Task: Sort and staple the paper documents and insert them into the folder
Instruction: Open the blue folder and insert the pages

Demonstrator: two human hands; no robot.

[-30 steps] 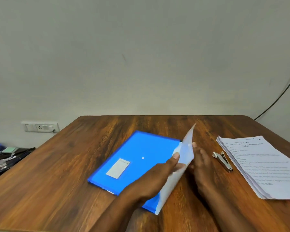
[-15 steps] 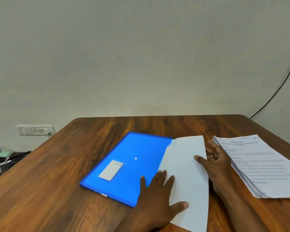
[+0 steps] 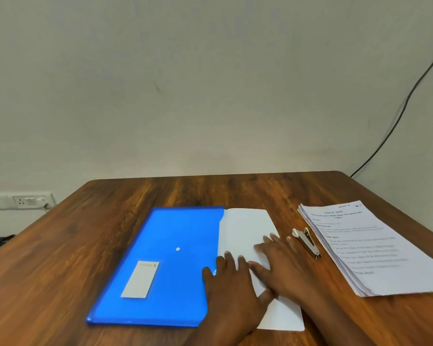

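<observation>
On the brown wooden table [image 3: 110, 233] below a plain wall, our left hand [image 3: 231, 290] and right hand [image 3: 285, 265] lie flat, fingers straight, pressing the blue plastic folder's [image 3: 165, 258] opened white flap [image 3: 245, 228]. Just beside them the small metal stapler [image 3: 306, 242] and the printed paper stack [image 3: 370, 248] wait untouched — we judge sorting, stapling and inserting all remain.

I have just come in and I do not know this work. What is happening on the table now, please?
A person is working with papers at a wooden table. Both hands lie flat on the white flap of a blue folder, which is folded open to the right: the left hand at the fold, the right hand on the flap. A small stapler lies beside them, untouched. A stack of printed pages waits further right, not yet in the folder.
</observation>
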